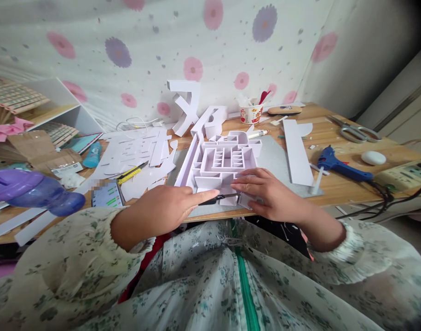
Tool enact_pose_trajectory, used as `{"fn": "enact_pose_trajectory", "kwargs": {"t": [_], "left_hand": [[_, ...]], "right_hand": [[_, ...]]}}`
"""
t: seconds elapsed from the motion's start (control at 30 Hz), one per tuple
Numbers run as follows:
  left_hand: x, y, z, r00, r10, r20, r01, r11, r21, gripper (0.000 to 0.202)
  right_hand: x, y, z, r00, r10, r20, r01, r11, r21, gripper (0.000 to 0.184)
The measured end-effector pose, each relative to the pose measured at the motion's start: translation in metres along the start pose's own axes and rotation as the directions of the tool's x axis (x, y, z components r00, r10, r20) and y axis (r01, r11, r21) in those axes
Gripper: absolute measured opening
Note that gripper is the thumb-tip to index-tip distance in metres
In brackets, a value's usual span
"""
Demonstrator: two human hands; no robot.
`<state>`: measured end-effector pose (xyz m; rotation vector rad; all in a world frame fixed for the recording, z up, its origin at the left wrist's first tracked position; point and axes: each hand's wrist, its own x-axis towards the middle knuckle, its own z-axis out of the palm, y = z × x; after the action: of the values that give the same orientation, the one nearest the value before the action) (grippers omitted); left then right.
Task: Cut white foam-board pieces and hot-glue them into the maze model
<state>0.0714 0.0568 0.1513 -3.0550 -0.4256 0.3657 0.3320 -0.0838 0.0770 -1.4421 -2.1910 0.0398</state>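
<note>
A white foam-board model (224, 158) with many small walled compartments lies on a grey cutting mat (275, 161) at the table's near edge. My left hand (169, 207) is closed round a thin black-handled knife (220, 197), index finger stretched along it, its blade pointing right at the model's near wall. My right hand (265, 191) lies flat on the model's near right corner, fingers pressing it down, touching the knife tip.
A blue glue gun (337, 165), scissors (357, 132) and a power strip (403, 174) lie at the right. A paper cup (250, 112) and white foam shapes (187, 103) stand behind. Foam scraps (141, 154), a yellow cutter (129, 175), a phone (106, 195) and a purple bottle (34, 191) lie left.
</note>
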Motion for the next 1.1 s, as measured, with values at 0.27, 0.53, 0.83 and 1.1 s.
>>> {"fn": "enact_pose_trajectory", "kwargs": {"t": [0.27,0.53,0.83,1.1], "left_hand": [[0.002,-0.0049,0.002,0.999,0.028,-0.027,-0.028,0.999,-0.017,0.055],[-0.0002,0.0028,-0.0021,1.0,-0.007,0.022,0.005,0.995,0.101,0.067],[0.0013,0.0001,-0.0015,1.0,0.01,0.003,-0.011,0.996,0.087,0.064],[0.0035,-0.0031,0.0009,1.0,0.025,-0.017,-0.024,0.998,0.066,0.057]], "right_hand": [[0.0002,-0.0013,0.0,1.0,0.009,-0.006,-0.009,1.0,0.009,0.053],[0.0008,-0.0024,-0.001,1.0,0.025,-0.003,-0.025,1.0,0.017,0.053],[0.0011,-0.0019,-0.0003,1.0,0.017,-0.007,-0.017,1.0,0.004,0.053],[0.0007,-0.0025,-0.0006,1.0,0.018,-0.012,-0.018,1.0,0.001,0.053]]}}
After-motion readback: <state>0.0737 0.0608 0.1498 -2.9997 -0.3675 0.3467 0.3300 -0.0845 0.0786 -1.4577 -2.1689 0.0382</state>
